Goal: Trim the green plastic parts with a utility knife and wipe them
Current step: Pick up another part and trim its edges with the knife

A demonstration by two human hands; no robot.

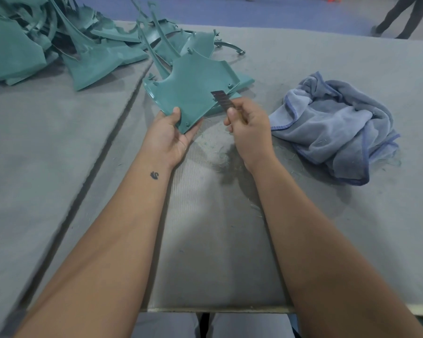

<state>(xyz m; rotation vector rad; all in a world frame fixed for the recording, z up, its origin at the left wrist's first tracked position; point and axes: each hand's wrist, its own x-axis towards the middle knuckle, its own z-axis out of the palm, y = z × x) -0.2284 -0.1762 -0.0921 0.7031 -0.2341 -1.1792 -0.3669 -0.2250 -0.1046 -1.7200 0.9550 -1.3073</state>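
Observation:
My left hand grips the near corner of a green plastic part, thumb on top, holding it tilted above the grey table. My right hand pinches a dark segmented utility knife blade, whose tip lies against the part's right edge. A second green part lies flat underneath. A blue-grey cloth sits crumpled to the right of my right hand.
A heap of green plastic parts fills the table's far left. Thin plastic shavings litter the grey felt cover near my hands. A seam runs diagonally across the table. A person's legs stand at the far right.

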